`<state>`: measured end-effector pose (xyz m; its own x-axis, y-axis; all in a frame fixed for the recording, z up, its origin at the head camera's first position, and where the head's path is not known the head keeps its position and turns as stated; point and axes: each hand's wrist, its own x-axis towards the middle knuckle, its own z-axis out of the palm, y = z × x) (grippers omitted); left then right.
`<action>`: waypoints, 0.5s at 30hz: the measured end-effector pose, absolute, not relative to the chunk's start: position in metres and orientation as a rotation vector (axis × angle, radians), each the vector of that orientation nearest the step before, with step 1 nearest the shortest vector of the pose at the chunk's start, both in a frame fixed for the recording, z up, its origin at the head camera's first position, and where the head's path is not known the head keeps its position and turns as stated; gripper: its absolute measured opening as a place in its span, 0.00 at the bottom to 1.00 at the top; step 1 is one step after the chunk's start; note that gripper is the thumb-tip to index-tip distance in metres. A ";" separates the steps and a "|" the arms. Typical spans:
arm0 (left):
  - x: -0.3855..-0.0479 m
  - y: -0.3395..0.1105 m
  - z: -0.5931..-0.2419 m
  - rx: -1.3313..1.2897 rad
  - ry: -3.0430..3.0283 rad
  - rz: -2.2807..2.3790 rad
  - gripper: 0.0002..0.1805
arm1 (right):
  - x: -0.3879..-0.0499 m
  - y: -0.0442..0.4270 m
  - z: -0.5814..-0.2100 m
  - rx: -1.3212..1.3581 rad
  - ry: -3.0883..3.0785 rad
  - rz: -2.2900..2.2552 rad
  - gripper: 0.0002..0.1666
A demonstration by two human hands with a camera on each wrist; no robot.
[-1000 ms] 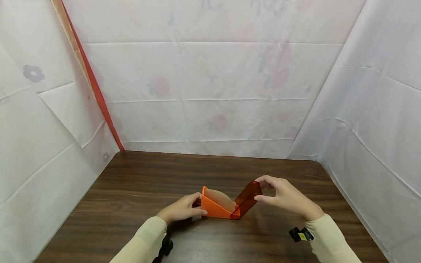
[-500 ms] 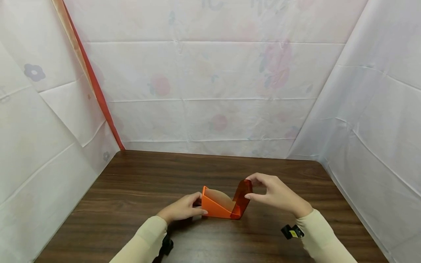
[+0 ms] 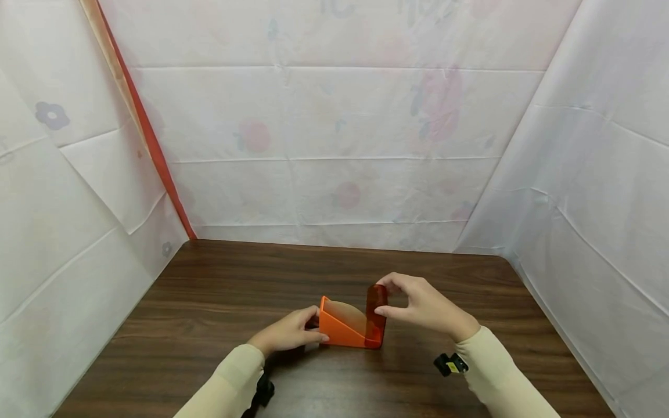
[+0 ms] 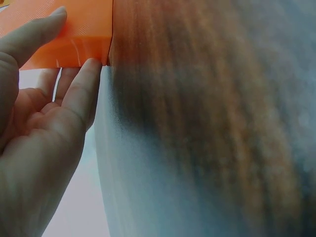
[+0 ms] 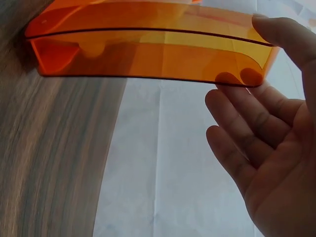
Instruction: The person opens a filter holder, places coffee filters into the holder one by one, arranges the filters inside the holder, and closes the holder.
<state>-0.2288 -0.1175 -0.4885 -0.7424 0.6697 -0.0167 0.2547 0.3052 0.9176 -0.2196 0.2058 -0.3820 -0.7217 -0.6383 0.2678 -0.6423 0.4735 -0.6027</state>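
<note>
A wedge-shaped orange box (image 3: 340, 332) stands on the table with its translucent orange lid (image 3: 374, 331) hinged at the right end. The lid is raised nearly upright. Inside the box is a tan piece with a rounded top (image 3: 347, 313), whose kind I cannot tell. My left hand (image 3: 287, 332) holds the box's tall left end, thumb on the near side; the left wrist view shows fingertips at the edge of the orange wall (image 4: 84, 47). My right hand (image 3: 423, 307) pinches the lid's upper end; in the right wrist view thumb and fingers take opposite sides of the lid (image 5: 148, 37).
The dark wood-grain table (image 3: 251, 273) reaches back to a white patterned cloth (image 3: 324, 191). More white cloth (image 3: 590, 191) hangs at the right, and a red strip (image 3: 151, 139) runs down the left corner. A small black device (image 3: 450, 364) sits at the right wrist.
My right hand has moved left, swinging the lid from a rightward lean to nearly upright, closer to the tan piece. The left hand and the box stay in place.
</note>
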 end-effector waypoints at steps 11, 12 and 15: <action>-0.229 -0.117 -0.487 0.822 2.179 1.417 0.15 | -0.225 0.177 -0.385 1.222 -2.691 1.086 0.23; -0.229 -0.117 -0.487 0.822 2.178 1.417 0.15 | -0.225 0.176 -0.386 1.225 -2.692 1.082 0.24; -0.229 -0.117 -0.487 0.820 2.175 1.412 0.15 | -0.226 0.173 -0.387 1.227 -2.694 1.069 0.24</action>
